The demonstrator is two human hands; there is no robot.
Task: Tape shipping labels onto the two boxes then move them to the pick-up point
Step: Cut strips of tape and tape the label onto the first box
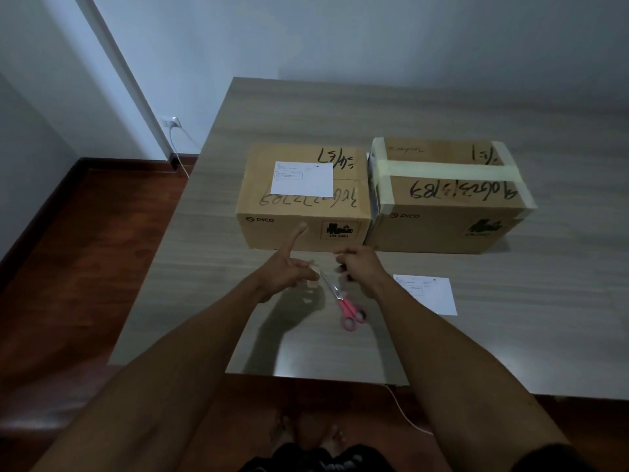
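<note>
Two brown cardboard boxes stand side by side on the table. The left box [303, 212] has a white shipping label [303, 179] lying on its top. The right box [446, 199] is bound with pale tape bands and bears no label. A second label [427, 292] lies flat on the table in front of it. My left hand [289, 270] holds a small beige tape roll [313, 284] in front of the left box, one finger pointing straight up. My right hand [357, 264], fingers curled, pinches what looks like the tape's end; this part is blurred.
Pink-handled scissors [343, 304] lie on the grey table [510, 335] just below my hands. The table's left edge drops to a dark wooden floor [85, 250]. A wall socket with a white cable [175, 124] is at the far left. My feet show under the near edge.
</note>
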